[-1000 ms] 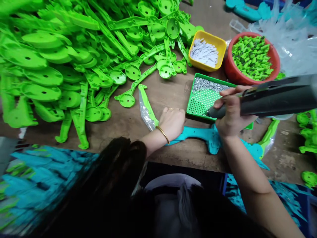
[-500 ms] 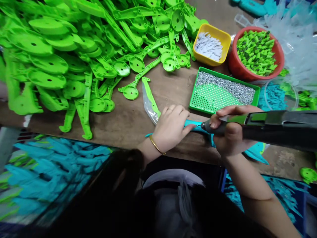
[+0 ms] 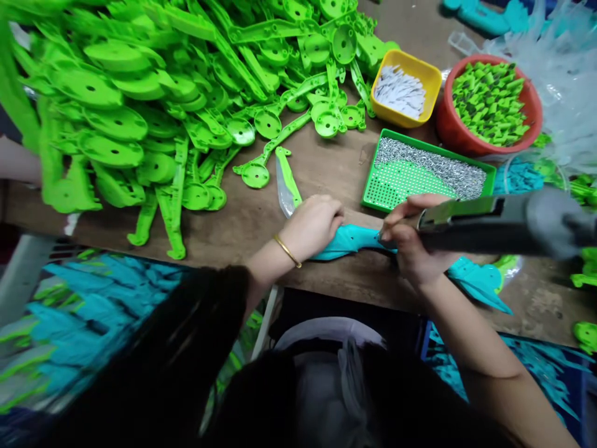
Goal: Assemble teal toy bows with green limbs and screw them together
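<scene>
My left hand [image 3: 316, 228], with a gold bangle at the wrist, is closed on the left part of a blue plastic piece [image 3: 357, 238] that lies on the table. Wrapped round the front of a dark power screwdriver [image 3: 485, 227], my right hand [image 3: 415, 239] keeps its tip at the right part of that piece. A green and clear curved piece [image 3: 288, 180] lies just beyond my left hand. The green tray [image 3: 401, 186] of small screws sits beyond my right hand.
Green plastic parts [image 3: 153, 93] are heaped at the left. Behind the tray stand a yellow bowl [image 3: 405, 115] of white pieces and a red bowl [image 3: 466, 140] of small green pieces. Crates of blue parts [image 3: 93, 311] are below the table edge. Another person's arm [image 3: 18, 163] shows far left.
My left hand has moved slightly left along the blue piece, its thumb away from the screwdriver's tip, showing more of the piece. The screwdriver has tilted. The view has shifted a little.
</scene>
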Demonstrator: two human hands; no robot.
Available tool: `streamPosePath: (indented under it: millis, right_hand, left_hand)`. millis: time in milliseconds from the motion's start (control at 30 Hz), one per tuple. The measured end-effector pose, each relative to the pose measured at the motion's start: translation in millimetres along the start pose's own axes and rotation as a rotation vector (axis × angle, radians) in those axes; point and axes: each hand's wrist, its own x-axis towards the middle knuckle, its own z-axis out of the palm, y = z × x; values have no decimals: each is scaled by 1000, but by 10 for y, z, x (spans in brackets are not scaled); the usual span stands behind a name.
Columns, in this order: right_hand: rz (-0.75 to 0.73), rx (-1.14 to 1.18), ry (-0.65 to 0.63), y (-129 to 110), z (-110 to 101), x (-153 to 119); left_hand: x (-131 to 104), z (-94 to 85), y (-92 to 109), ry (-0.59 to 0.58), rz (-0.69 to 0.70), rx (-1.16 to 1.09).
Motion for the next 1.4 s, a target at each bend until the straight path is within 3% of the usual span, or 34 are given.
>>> streamPosePath:
  millis: [100, 233, 400, 633, 700, 833, 900, 967, 1033, 1133, 1200, 1400]
  right_hand:
    - [-126, 113, 175, -148, -45, 207]
    - [-286, 29, 419, -213, -211, 466]
    - [-205, -10, 521, 2, -334, 621]
    - [-186, -223, 546, 395, -387, 655]
    - [-188, -273, 580, 471, -395, 618]
    - [-215, -291, 594, 549, -398, 563]
    - [-209, -279, 591, 556, -396, 555]
    - [-192, -269, 587, 548, -388, 554]
    - [-177, -254, 583, 529, -371, 555]
    - [-173, -225, 591, 500, -341, 560]
    - [-176, -211, 602, 488, -328, 563]
    - [-154, -180, 569, 502, -344, 551]
  left_hand:
    - [137, -144, -103, -203, 38, 69]
    - [218, -194, -149, -241, 115, 102]
    - [286, -134, -174, -316, 249, 101]
    - [343, -160, -212, -400, 410, 74]
    - [377, -222, -136, -271, 420, 7]
    - [443, -328, 147, 244, 353, -169]
    - [412, -329, 277, 357, 334, -199]
    - [311, -274, 366, 367, 349, -203]
    - [152, -156, 426, 303, 389, -176]
    - [-116, 116, 526, 131, 411, -52]
    - [-263, 327, 625, 87, 381, 34]
    - [-410, 802, 914, 213, 279, 168]
